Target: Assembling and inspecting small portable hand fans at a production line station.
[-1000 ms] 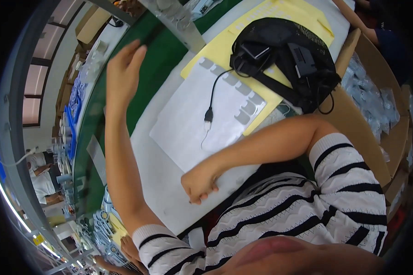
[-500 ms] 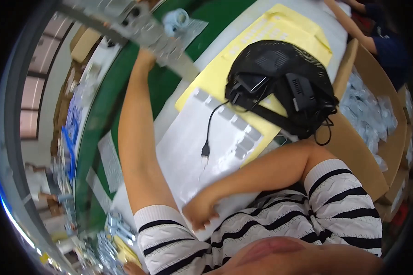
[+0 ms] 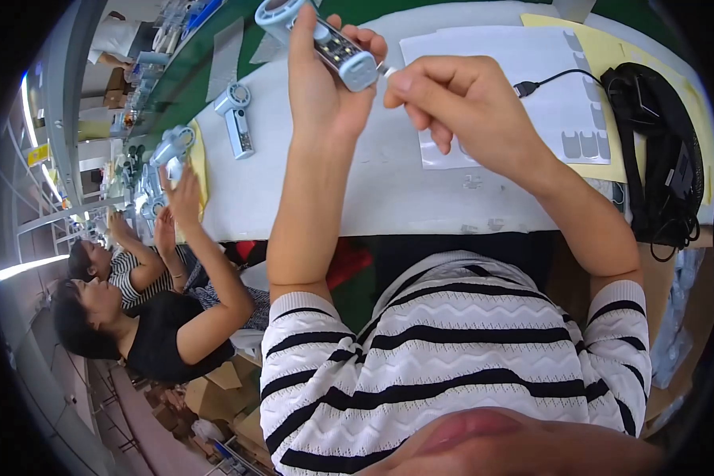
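Observation:
My left hand holds a light blue handheld fan raised above the white table, its handle end pointing right. My right hand pinches a small white piece against the end of the fan's handle, thumb and forefinger closed on it. Both forearms rise from my striped shirt at the lower edge.
A white sheet with grey stickers and a black cable lie right of my hands, on a yellow sheet. A black bag sits far right. More blue fans lie left, where two people work.
The view swung left. My left hand came back from the far shelf holding the fan, and my right hand rose from the table edge to meet the fan's handle.

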`<state>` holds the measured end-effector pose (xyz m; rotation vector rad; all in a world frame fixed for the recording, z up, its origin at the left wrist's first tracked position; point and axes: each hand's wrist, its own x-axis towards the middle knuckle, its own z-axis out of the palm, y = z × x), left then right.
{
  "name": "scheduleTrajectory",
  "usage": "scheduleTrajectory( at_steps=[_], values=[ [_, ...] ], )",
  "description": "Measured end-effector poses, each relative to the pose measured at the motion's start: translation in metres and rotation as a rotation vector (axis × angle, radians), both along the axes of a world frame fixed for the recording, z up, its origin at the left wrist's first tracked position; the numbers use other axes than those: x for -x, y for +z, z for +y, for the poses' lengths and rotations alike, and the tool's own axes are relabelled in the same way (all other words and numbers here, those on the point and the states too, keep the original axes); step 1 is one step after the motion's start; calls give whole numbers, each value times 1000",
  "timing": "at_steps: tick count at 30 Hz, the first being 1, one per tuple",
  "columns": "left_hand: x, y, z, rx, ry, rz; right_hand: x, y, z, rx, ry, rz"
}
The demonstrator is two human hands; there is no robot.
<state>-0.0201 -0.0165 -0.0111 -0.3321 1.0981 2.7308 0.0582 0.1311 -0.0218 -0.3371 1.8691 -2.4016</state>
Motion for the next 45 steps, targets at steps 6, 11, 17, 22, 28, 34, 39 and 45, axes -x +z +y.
scheduleTrajectory(
  at_steps=[6, 11, 17, 22, 28, 34, 39, 45],
  values=[
    [-27, -12, 13, -112, 6, 48, -5, -7, -8, -27, 67, -70],
    [-28, -22, 13, -13, 10, 257, -9, -6, -10, 31, 37, -115],
    [-33, -11, 9, -53, -78, 406, -5, -4, -9, 39, 15, -138],
    [-28, 8, 23, -45, 135, 231, 6, 0, 3, -59, -9, -122],
    [-21, -13, 7, 81, -20, 364, 17, -10, 10, -305, 20, -14],
    [-20, -10, 13, 181, 116, 221, 19, -11, 13, -244, 82, -138],
    [-21, -10, 5, 174, 186, 254, 17, -13, 7, -236, 94, -107],
    [10, -5, -149, 277, 525, 365, 17, -11, 3, -304, 157, -134]
  ],
)
